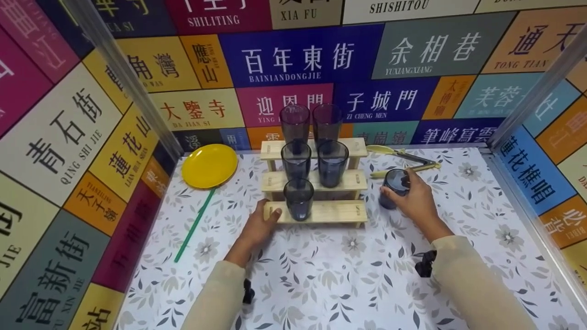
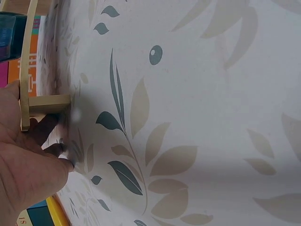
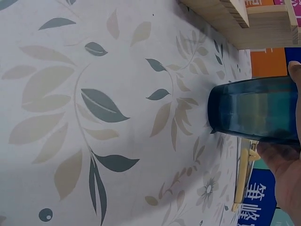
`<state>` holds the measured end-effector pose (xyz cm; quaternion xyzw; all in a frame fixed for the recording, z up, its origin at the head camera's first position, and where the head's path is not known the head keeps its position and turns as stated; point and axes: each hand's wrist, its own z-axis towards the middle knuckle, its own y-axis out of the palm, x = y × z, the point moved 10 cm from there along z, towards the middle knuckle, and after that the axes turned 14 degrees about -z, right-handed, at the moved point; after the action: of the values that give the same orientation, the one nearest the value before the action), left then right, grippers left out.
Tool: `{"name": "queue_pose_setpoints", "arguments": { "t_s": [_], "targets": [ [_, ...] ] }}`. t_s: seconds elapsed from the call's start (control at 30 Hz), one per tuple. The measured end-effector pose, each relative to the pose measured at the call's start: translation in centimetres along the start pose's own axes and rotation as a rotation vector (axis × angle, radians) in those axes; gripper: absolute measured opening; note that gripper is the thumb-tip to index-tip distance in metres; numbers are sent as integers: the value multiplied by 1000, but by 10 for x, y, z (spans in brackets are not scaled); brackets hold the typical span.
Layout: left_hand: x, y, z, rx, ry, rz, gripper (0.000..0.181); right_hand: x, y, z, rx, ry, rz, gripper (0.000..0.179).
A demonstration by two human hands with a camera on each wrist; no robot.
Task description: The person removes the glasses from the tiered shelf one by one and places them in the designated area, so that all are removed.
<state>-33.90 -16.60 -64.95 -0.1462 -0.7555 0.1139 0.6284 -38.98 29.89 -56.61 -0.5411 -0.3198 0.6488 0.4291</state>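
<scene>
My right hand (image 1: 419, 197) grips a dark blue clear tumbler (image 1: 390, 201) to the right of a three-step wooden rack (image 1: 337, 211). In the right wrist view this tumbler (image 3: 254, 110) is upright, its base at or just above the cloth; I cannot tell which. At the rack's left end, my left hand (image 1: 261, 222) holds the lowest step, thumb on top and fingers beside and below it. Two tumblers stand on the top step and two on the middle one. A single tumbler (image 1: 299, 201) is on the lowest step, left of its middle.
To the left lie a yellow plate (image 1: 210, 166) and a green straw (image 1: 195, 227). Behind the right hand is a pair of yellow-tipped tongs (image 1: 408, 158). Printed panels (image 1: 302, 55) wall the flower-patterned table (image 1: 321, 284) at the back and sides.
</scene>
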Motion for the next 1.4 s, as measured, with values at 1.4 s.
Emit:
{"name": "queue_pose_setpoints", "arguments": {
  "t_s": [1.4],
  "targets": [
    [-5,2,-1,-13,-48,-23,73,-115,-25,-20,-82,-355,-29,82]
  ]
}}
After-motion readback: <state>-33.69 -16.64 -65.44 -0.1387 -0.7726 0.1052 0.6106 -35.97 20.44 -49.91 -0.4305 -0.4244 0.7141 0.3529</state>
